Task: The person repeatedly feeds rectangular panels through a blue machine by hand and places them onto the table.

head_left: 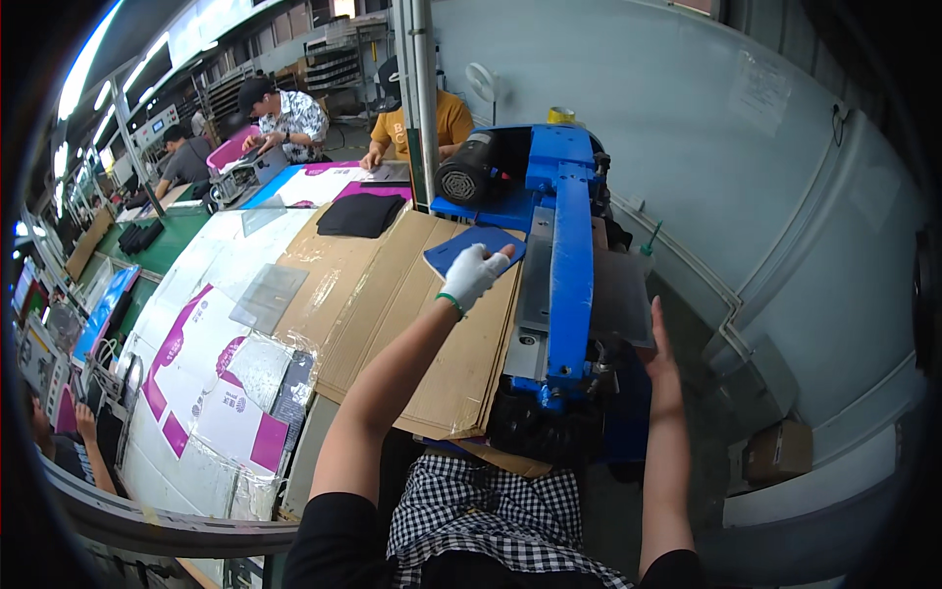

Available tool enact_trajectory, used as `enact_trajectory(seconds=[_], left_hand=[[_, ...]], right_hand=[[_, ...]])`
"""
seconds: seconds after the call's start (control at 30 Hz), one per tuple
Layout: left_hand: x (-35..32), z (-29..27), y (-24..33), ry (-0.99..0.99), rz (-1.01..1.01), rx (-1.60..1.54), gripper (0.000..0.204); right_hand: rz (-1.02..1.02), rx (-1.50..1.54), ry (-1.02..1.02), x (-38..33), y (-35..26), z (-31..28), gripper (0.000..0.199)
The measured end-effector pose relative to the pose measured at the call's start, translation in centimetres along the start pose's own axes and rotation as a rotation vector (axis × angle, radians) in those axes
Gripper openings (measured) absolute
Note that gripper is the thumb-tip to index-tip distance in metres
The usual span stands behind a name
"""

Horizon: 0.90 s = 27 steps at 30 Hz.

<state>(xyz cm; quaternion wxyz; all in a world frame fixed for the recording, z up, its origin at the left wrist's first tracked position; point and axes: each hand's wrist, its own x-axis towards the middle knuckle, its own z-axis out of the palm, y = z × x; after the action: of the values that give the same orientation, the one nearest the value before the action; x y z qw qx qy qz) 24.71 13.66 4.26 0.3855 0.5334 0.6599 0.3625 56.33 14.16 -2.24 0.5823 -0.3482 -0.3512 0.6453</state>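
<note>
My left hand (469, 276) wears a white glove with bare fingertips and a green band at the wrist. Its fingers are curled at the near right part of a blue flat piece (451, 246), which lies on the cardboard beside the machine. Close by on the right stands a blue press-like machine (572, 265) with a long arm above a metal bed. My bare right hand (661, 339) is on its far side, fingers stretched out along the edge of a translucent grey sheet (620, 290). The right thumb is mostly hidden.
Brown cardboard (392, 324) covers the table, with a black cloth-like stack (361, 214) and a clear plastic sheet (268, 297) on it. A metal post (417, 108) rises behind. Co-workers sit along the far left. A cardboard box (778, 451) stands at the lower right.
</note>
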Motion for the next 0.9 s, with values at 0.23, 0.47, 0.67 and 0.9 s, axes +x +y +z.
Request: enact_trajectory(seconds=[0.23, 0.47, 0.67, 0.9], left_hand=[[0.1, -2.9, -2.9, -0.088, -0.033, -0.518, 0.06], [-1.2, -7.3, -3.3, -0.062, -0.002, -0.791, 0.06], [-1.4, -13.9, -2.0, 0.019, 0.055, -0.825, 0.048], [-5.6, -5.4, 9.1, 0.029, 0.238, -0.87, 0.041]], right_hand=[[-0.107, -0.258, 0.168, 0.3, 0.5, 0.4, 0.036], [-0.11, -0.288, 0.251, 1.4, 0.1, 0.9, 0.031], [-0.186, -0.145, 0.045, 0.8, -3.0, 1.3, 0.04], [-0.135, 0.197, -0.709, -4.3, -7.8, 7.5, 0.037]])
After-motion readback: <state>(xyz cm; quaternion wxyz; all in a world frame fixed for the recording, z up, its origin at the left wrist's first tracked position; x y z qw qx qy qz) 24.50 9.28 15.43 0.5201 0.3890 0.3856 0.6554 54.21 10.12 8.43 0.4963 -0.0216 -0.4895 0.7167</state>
